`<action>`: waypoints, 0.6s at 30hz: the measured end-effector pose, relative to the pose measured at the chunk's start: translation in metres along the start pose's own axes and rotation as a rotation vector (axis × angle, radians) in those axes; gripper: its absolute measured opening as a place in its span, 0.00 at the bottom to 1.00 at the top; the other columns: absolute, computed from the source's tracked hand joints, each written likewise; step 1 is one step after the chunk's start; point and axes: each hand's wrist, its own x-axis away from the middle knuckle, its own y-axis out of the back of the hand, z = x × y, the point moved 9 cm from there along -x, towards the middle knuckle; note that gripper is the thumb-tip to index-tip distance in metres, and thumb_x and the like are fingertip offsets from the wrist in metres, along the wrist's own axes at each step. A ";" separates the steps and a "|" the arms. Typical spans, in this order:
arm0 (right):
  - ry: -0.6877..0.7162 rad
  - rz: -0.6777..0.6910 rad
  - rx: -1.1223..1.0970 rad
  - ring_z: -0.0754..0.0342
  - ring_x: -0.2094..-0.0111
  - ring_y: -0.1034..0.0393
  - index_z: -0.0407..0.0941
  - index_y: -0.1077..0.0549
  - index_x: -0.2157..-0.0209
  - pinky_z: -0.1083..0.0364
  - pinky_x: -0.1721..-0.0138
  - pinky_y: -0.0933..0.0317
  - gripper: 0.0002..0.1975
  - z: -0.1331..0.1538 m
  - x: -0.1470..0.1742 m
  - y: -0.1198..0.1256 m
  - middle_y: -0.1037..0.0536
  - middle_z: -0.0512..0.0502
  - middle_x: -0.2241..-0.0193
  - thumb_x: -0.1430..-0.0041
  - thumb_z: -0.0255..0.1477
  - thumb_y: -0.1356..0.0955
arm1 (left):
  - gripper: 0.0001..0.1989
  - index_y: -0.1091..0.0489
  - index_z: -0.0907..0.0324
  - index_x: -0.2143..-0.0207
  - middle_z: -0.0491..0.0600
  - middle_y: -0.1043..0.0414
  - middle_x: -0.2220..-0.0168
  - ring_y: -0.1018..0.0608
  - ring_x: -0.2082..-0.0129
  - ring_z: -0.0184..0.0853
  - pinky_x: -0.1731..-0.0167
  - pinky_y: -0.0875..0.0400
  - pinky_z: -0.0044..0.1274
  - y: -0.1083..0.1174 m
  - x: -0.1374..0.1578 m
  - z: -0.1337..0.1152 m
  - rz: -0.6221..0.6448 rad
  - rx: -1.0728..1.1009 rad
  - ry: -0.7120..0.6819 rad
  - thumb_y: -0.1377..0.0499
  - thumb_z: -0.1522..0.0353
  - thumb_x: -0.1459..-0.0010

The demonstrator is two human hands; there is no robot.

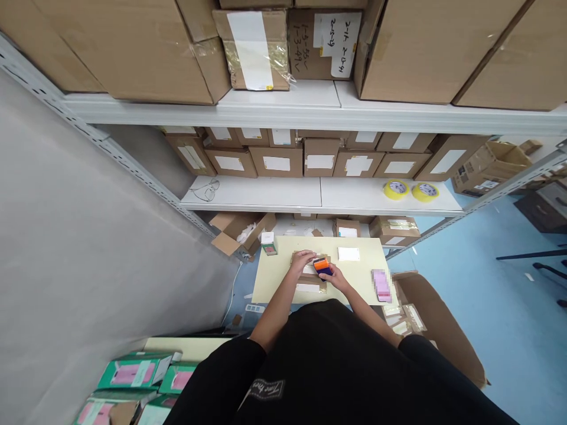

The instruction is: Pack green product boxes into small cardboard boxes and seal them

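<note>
My right hand (335, 277) is closed around a small orange and dark blue hand-held tool (322, 267), whose exact kind I cannot make out. It is held low over a cardboard box (305, 280) with white labels and clear tape. My left hand (303, 260) lies at the far left part of the same box, fingers stretched toward the tool. My fingers partly cover the label under them. The box rests on a pale yellow table (274, 283) directly in front of me.
On the table are a small white-and-green box (269, 243), a white label stack (348, 254) and a blurred pink item (381, 285). An open carton (447, 330) stands at right, another (243, 230) at left. Shelving (274, 192) behind holds boxes and two yellow tape rolls (396, 189).
</note>
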 end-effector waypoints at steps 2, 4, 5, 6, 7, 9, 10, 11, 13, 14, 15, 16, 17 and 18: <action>0.010 0.015 -0.011 0.43 0.54 0.26 0.47 0.24 0.52 0.44 0.48 0.32 0.28 0.003 -0.001 0.001 0.19 0.45 0.56 0.49 0.48 0.22 | 0.17 0.22 0.61 0.65 0.55 0.18 0.63 0.17 0.59 0.42 0.52 0.25 0.33 -0.005 0.005 0.001 -0.004 0.073 0.008 0.24 0.64 0.57; 0.010 0.024 -0.006 0.43 0.54 0.26 0.47 0.24 0.51 0.44 0.48 0.32 0.29 0.005 -0.002 0.001 0.19 0.45 0.56 0.49 0.49 0.22 | 0.19 0.22 0.61 0.62 0.54 0.19 0.63 0.17 0.60 0.40 0.52 0.25 0.32 -0.007 0.009 0.002 -0.020 0.123 0.019 0.24 0.66 0.56; 0.009 0.028 -0.004 0.43 0.54 0.26 0.47 0.24 0.51 0.44 0.48 0.32 0.29 0.005 -0.002 0.001 0.19 0.45 0.56 0.49 0.49 0.22 | 0.21 0.23 0.61 0.58 0.53 0.19 0.64 0.17 0.61 0.38 0.52 0.25 0.32 -0.007 0.011 0.002 -0.029 0.137 0.028 0.25 0.67 0.56; 0.010 0.031 -0.001 0.43 0.55 0.26 0.47 0.24 0.52 0.44 0.49 0.32 0.29 0.006 -0.002 0.001 0.19 0.45 0.57 0.49 0.49 0.22 | 0.24 0.23 0.61 0.54 0.52 0.19 0.64 0.18 0.62 0.37 0.53 0.25 0.31 -0.007 0.012 0.002 -0.036 0.143 0.040 0.25 0.68 0.56; 0.013 0.033 0.001 0.43 0.55 0.26 0.47 0.24 0.52 0.44 0.49 0.32 0.29 0.006 -0.002 0.001 0.20 0.45 0.57 0.49 0.49 0.22 | 0.27 0.24 0.61 0.51 0.51 0.19 0.65 0.18 0.63 0.36 0.54 0.25 0.30 -0.007 0.014 0.001 -0.040 0.141 0.054 0.25 0.69 0.56; 0.026 0.037 0.006 0.44 0.56 0.27 0.47 0.24 0.52 0.45 0.49 0.32 0.28 0.006 -0.002 0.001 0.20 0.45 0.57 0.49 0.48 0.22 | 0.28 0.23 0.61 0.50 0.52 0.19 0.64 0.19 0.64 0.36 0.55 0.26 0.30 -0.006 0.016 -0.003 -0.042 0.117 0.067 0.25 0.70 0.56; 0.031 0.039 0.013 0.44 0.56 0.27 0.47 0.24 0.53 0.45 0.50 0.32 0.27 0.006 -0.002 0.001 0.21 0.45 0.57 0.49 0.48 0.22 | 0.26 0.22 0.61 0.52 0.53 0.18 0.63 0.19 0.63 0.36 0.56 0.26 0.29 -0.005 0.016 -0.007 -0.045 0.092 0.058 0.25 0.69 0.56; 0.033 0.042 0.021 0.44 0.56 0.27 0.47 0.24 0.53 0.46 0.50 0.32 0.27 0.006 -0.003 0.001 0.21 0.46 0.58 0.49 0.48 0.22 | 0.23 0.20 0.61 0.56 0.54 0.18 0.62 0.18 0.62 0.37 0.56 0.26 0.29 -0.005 0.017 -0.012 -0.047 0.058 0.043 0.25 0.68 0.56; 0.023 0.052 0.043 0.45 0.57 0.27 0.46 0.24 0.54 0.47 0.52 0.32 0.27 0.006 -0.004 0.001 0.21 0.47 0.59 0.49 0.48 0.22 | 0.17 0.19 0.61 0.63 0.55 0.18 0.61 0.18 0.61 0.39 0.56 0.26 0.30 -0.005 0.017 -0.023 -0.057 -0.032 -0.004 0.25 0.65 0.56; 0.012 0.055 0.055 0.46 0.58 0.27 0.46 0.24 0.54 0.47 0.53 0.32 0.27 0.006 -0.005 0.002 0.21 0.47 0.60 0.49 0.48 0.22 | 0.15 0.19 0.60 0.65 0.55 0.18 0.62 0.19 0.61 0.40 0.56 0.26 0.30 -0.004 0.017 -0.029 -0.069 -0.082 -0.038 0.25 0.64 0.55; 0.000 0.057 0.067 0.46 0.59 0.27 0.46 0.24 0.55 0.48 0.54 0.32 0.26 0.007 -0.006 0.003 0.21 0.48 0.61 0.49 0.49 0.22 | 0.13 0.19 0.59 0.67 0.54 0.18 0.63 0.19 0.61 0.40 0.55 0.26 0.31 -0.003 0.016 -0.035 -0.084 -0.131 -0.074 0.26 0.63 0.55; -0.009 0.057 0.078 0.46 0.60 0.27 0.47 0.23 0.55 0.48 0.54 0.32 0.26 0.009 -0.007 0.004 0.21 0.48 0.62 0.49 0.49 0.22 | 0.12 0.19 0.59 0.69 0.54 0.18 0.64 0.19 0.61 0.40 0.54 0.26 0.31 -0.001 0.016 -0.042 -0.102 -0.173 -0.109 0.26 0.62 0.55; -0.012 0.058 0.089 0.46 0.60 0.27 0.47 0.23 0.55 0.48 0.55 0.32 0.26 0.013 -0.008 0.006 0.21 0.48 0.62 0.48 0.49 0.23 | 0.12 0.19 0.58 0.70 0.53 0.18 0.64 0.19 0.61 0.40 0.54 0.26 0.32 0.001 0.016 -0.047 -0.120 -0.203 -0.138 0.27 0.62 0.54; -0.012 0.060 0.102 0.46 0.59 0.27 0.47 0.23 0.54 0.48 0.54 0.31 0.26 0.017 -0.008 0.007 0.20 0.48 0.61 0.48 0.49 0.23 | 0.11 0.19 0.58 0.70 0.53 0.18 0.64 0.19 0.61 0.40 0.53 0.26 0.32 0.003 0.016 -0.051 -0.134 -0.222 -0.156 0.27 0.62 0.54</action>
